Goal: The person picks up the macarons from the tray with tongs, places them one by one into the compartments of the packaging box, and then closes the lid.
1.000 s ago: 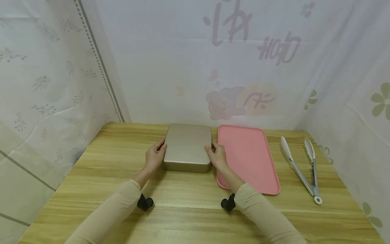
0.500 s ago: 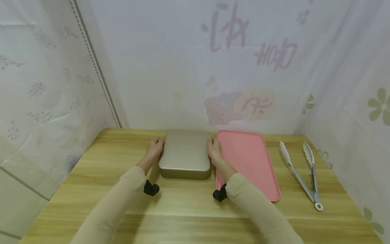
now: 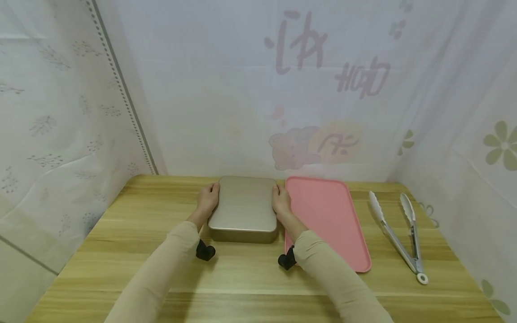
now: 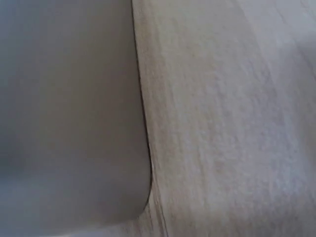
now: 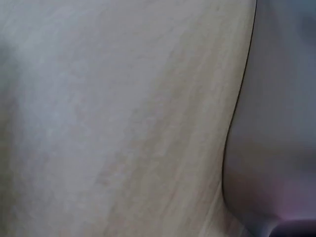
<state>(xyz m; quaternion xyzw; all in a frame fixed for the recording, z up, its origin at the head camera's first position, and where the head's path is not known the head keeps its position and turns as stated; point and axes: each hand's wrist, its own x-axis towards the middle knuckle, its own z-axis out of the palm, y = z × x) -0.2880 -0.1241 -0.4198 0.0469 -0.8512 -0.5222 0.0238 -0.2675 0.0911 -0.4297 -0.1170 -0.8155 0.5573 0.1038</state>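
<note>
A flat, square-cornered, champagne-gold metal box stands on the table between my hands, its smooth top upward. At its left side my left hand grips the edge, thumb along the rim. The right hand holds the opposite side in the same way. My fingers under and behind the edges are hidden. Both wrist views show the metal wall close up, in the left wrist view as a grey-brown wall and in the right wrist view as a dark curved wall; neither shows fingers clearly.
A pink rectangular tray lies just right of the box, partly under my right forearm. Farther right are spread metal tongs with whitish tips. The wooden table ends at a hanging patterned cloth behind.
Both thumbs have shifted from the box's top surface to its side edges, and the hands sit slightly farther along the sides. The head view has tilted up a little. Tray and tongs stay put.
</note>
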